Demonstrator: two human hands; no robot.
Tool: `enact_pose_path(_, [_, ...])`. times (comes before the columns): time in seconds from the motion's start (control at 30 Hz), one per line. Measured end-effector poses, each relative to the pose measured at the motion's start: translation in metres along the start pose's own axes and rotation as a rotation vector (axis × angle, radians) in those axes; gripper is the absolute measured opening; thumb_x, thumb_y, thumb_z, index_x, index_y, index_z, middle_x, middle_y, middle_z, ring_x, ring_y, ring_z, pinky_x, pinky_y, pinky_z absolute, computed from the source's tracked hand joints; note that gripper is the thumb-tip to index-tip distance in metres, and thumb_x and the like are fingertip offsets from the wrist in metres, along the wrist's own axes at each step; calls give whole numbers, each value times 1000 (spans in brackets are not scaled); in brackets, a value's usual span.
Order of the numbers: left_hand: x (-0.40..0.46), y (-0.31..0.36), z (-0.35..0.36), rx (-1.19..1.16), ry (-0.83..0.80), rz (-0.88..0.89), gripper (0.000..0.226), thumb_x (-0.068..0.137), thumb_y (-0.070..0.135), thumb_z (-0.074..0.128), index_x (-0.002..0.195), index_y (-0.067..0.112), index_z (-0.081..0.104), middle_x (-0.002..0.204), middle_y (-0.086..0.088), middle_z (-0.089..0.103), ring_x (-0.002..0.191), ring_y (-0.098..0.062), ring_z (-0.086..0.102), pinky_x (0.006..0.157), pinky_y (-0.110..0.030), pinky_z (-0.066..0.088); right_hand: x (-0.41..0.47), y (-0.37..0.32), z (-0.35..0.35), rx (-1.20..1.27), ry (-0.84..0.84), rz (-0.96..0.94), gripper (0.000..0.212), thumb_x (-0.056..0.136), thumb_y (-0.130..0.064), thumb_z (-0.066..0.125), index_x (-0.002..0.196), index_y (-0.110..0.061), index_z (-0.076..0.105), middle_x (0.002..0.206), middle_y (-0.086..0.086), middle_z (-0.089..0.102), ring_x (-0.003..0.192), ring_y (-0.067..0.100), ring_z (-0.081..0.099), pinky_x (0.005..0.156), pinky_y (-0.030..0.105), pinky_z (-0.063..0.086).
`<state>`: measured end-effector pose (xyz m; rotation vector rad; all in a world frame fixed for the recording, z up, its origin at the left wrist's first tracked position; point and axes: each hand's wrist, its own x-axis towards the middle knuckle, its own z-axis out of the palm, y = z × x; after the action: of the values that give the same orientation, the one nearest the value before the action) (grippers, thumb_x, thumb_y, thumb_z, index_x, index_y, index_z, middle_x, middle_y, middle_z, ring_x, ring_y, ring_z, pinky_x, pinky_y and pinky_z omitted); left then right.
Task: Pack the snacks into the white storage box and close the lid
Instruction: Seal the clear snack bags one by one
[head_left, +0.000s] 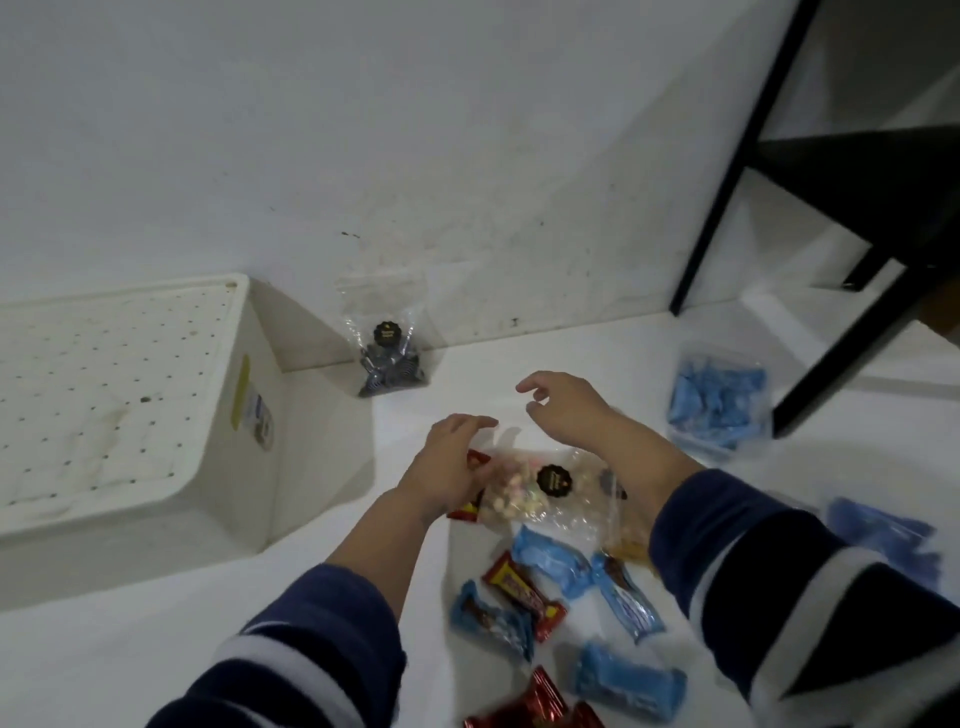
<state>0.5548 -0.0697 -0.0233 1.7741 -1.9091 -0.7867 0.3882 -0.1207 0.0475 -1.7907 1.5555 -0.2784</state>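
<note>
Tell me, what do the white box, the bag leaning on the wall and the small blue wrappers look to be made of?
White storage box: looks like matte moulded plastic, going by its rounded corners and its lid dotted with small holes. Bag leaning on the wall: thin clear plastic film, since the dark contents show through and it glints. Blue wrappers: glossy film or foil, crinkled with highlights; which one is unclear.

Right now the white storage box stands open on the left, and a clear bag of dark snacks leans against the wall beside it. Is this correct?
Not quite. The head view shows the white storage box closed, its dotted lid still on. The rest holds: it is on the left, and the clear bag of dark snacks leans against the wall beside it.
</note>
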Motion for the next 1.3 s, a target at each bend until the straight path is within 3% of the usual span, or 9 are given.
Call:
enact_pose_path(0.2, [-4, 36, 3, 89, -317, -7, 118, 57, 38, 89, 151, 27, 17, 152, -2, 23, 141, -22, 25, 116, -38, 27, -62, 36, -19, -97, 112, 131, 39, 91, -12, 52, 129, -22, 54, 131, 5, 52, 112, 20, 56, 81, 24, 42])
enact_pose_path(0.4, [0, 38, 11, 221, -402, 24, 117, 67, 17, 84, 153, 28, 6, 149, -4, 28, 136, -25, 30, 111, -37, 34, -88, 57, 1, -17, 163, 235, 29, 90, -12, 54, 118, -21, 58, 117, 5, 63, 99, 20, 60, 74, 25, 43])
enact_pose_path(0.6, [-9, 29, 20, 260, -237, 69, 83, 82, 17, 63, 150, 35, 18, 133, -4, 42, 120, -24, 44, 98, -31, 42, -86, 51, 19, 125, 237, 323, 43, 84, 6, 48, 114, -23, 59, 113, 5, 62, 84, 19, 56, 52, 22, 38])
enact_pose_path(0.73, [-28, 22, 20, 45, -122, -66, 88, 78, 30, 74, 148, 34, 22, 133, -4, 42, 123, -23, 46, 106, -33, 39, -78, 28, 13, 202, 310, 226, 47, 85, 8, 45, 114, -26, 56, 97, 7, 65, 74, 21, 61, 55, 26, 49])
enact_pose_path(0.83, [-58, 24, 20, -37, 5, -93, 88, 80, 40, 72, 149, 29, 18, 140, -3, 37, 125, -19, 45, 107, -33, 39, -71, 3, 7, 163, 306, 114, 36, 89, 2, 51, 113, -24, 59, 100, 5, 67, 79, 18, 62, 53, 21, 44])
enact_pose_path(0.97, [-97, 19, 22, -170, 234, -156, 92, 77, 44, 73, 148, 34, 15, 136, 0, 34, 101, -8, 53, 89, -29, 50, -65, -25, 12, 108, 217, -17, 27, 90, -2, 55, 98, -24, 70, 108, 3, 67, 87, 14, 61, 59, 16, 41])
enact_pose_path(1.13, [-121, 2, 21, -89, 331, -227, 90, 76, 44, 72, 143, 38, 12, 125, -1, 34, 97, -20, 62, 77, -36, 59, -67, -40, 27, 72, 141, -111, 24, 90, -4, 57, 97, -22, 71, 107, 4, 68, 84, 12, 59, 54, 9, 37])
enact_pose_path(1.2, [-127, -4, 22, -59, 316, -291, 91, 77, 43, 71, 145, 38, 10, 127, -2, 35, 97, -21, 62, 77, -33, 58, -68, -40, 36, 26, 94, -109, 25, 89, -5, 58, 104, -20, 69, 109, 5, 67, 89, 14, 59, 58, 11, 40])
enact_pose_path(1.3, [-133, -6, 25, 1, 300, -351, 94, 80, 45, 68, 150, 33, 6, 132, -7, 35, 101, -25, 61, 81, -34, 56, -71, -36, 44, -111, 27, -56, 29, 87, -11, 65, 116, -15, 67, 125, 6, 62, 112, 20, 59, 85, 22, 47])
